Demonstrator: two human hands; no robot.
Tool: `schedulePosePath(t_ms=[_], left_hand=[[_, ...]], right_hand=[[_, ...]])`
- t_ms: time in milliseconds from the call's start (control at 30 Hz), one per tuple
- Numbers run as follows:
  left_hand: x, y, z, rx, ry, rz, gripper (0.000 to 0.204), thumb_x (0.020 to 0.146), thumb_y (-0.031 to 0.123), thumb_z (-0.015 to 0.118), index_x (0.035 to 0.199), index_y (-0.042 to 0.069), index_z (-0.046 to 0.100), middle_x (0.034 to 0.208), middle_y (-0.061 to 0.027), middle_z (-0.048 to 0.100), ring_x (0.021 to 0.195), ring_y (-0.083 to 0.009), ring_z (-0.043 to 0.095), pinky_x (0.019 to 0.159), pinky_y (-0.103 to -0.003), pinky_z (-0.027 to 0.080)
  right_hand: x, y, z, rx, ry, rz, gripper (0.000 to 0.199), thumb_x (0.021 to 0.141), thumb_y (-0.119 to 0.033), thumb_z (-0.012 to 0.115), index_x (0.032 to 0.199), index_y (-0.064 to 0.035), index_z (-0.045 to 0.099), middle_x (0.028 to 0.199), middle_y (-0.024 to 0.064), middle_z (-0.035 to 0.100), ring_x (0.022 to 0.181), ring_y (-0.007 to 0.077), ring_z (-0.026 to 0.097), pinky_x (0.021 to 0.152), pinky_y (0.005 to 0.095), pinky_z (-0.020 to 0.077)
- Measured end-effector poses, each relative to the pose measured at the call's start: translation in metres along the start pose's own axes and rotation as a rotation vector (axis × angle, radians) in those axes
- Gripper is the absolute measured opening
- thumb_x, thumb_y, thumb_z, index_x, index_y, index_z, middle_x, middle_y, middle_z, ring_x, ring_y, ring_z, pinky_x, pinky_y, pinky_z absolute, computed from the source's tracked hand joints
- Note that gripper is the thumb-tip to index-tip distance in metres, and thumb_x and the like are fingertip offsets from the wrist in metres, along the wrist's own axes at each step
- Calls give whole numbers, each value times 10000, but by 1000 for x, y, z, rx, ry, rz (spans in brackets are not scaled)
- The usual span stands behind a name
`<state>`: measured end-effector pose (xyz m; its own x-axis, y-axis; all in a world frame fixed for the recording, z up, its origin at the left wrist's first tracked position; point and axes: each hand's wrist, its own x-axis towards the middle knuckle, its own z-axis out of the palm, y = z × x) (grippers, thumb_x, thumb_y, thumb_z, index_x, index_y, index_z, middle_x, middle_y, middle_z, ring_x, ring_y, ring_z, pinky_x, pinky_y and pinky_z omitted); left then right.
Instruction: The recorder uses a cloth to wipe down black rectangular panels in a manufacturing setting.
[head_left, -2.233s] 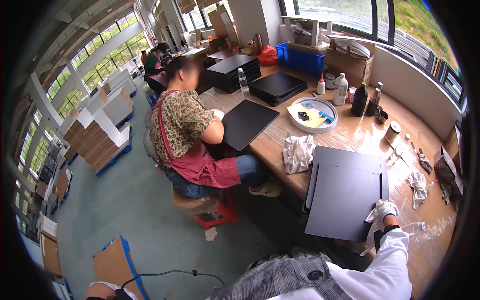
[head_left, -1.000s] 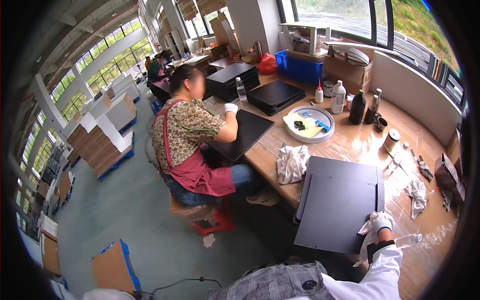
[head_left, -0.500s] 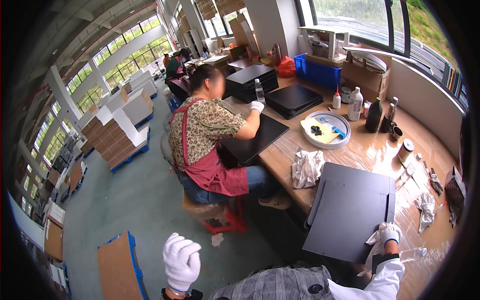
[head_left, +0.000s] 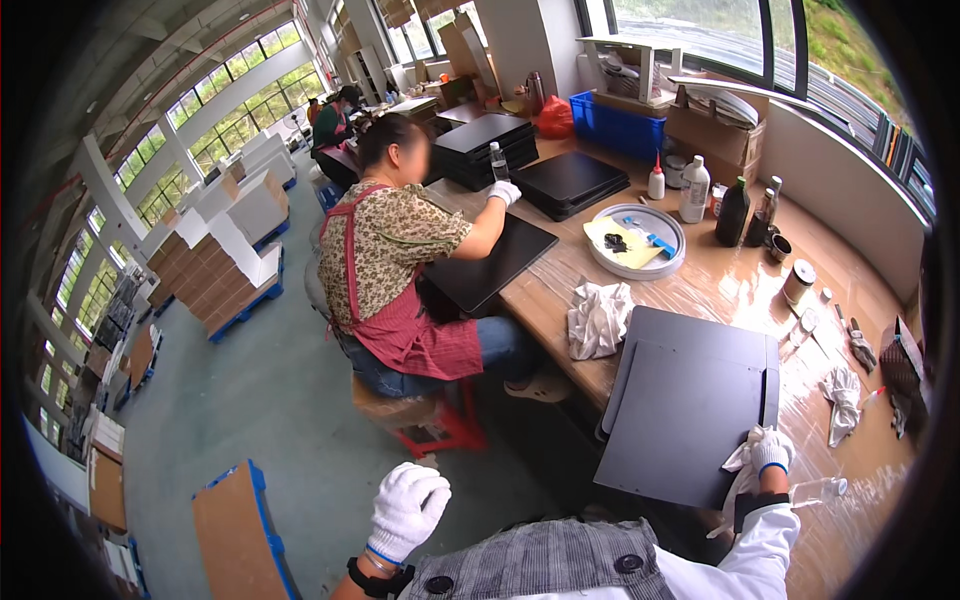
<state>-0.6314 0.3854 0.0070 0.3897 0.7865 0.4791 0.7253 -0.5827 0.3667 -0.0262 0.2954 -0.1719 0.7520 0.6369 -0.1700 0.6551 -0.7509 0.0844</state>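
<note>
My right hand [head_left: 772, 449], in a white knit glove, presses a crumpled white rag [head_left: 738, 468] against the near right corner of a dark grey flat panel [head_left: 690, 400]. The fingers are closed on the rag. Another panel edge shows under this one at its left, and a dark strip runs along its right side. My left hand [head_left: 408, 508], gloved too, hangs in the air left of the panel, off the table. Its fingers are loosely bent and slightly apart, with nothing in them. A clear plastic bottle [head_left: 820, 491] lies beside my right wrist.
On the film-covered table [head_left: 540, 300] are a white rag [head_left: 598, 320], a round white lid [head_left: 677, 262] with blue pieces, several bottles, and gloves [head_left: 842, 400] at right. A co-worker [head_left: 400, 240] sits at left, gloved hand by a clear bottle [head_left: 498, 163], near stacked black panels [head_left: 570, 183].
My left hand has moved right, toward the panel, its fingers still bent. My right hand stays with the rag at the panel's corner. The whole view has shifted slightly.
</note>
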Motion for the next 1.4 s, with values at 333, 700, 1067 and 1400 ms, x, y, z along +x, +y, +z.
schedulePosePath(t_ms=[333, 700, 1067, 1400], left_hand=[[23, 2, 37, -115, -213, -126, 105, 838, 173, 660, 914, 103, 678, 926, -85, 673, 892, -283, 639, 817, -381, 513], [41, 29, 143, -418, -611, -363, 315, 918, 299, 604, 1142, 80, 639, 1030, -121, 689, 889, -245, 670, 815, -349, 524], [60, 45, 262, -1055, -766, -1019, 463, 981, 470, 473, 1204, 75, 566, 942, -66, 654, 727, -135, 626, 678, -283, 534], [61, 88, 286, -546, -618, -854, 793, 946, 678, 286, 1134, -17, 619, 997, -192, 659, 953, -333, 614, 852, -395, 466]], right_hand=[[-16, -9, -25, 52, 13, -47, 318, 841, -301, 538, 1019, -77, 674, 999, 185, 690, 929, 348, 665, 794, 447, 528], [-27, 7, -33, 233, 63, -103, 416, 879, -449, 484, 954, -106, 706, 880, 195, 690, 831, 379, 663, 733, 454, 522], [-55, 1, -69, 490, -21, -70, 388, 937, -413, 458, 1075, -114, 661, 979, 177, 687, 940, 377, 642, 833, 435, 499], [-78, 44, -37, 725, -202, -114, 392, 940, -407, 409, 1143, -110, 566, 1118, 195, 627, 1036, 431, 583, 877, 457, 464]])
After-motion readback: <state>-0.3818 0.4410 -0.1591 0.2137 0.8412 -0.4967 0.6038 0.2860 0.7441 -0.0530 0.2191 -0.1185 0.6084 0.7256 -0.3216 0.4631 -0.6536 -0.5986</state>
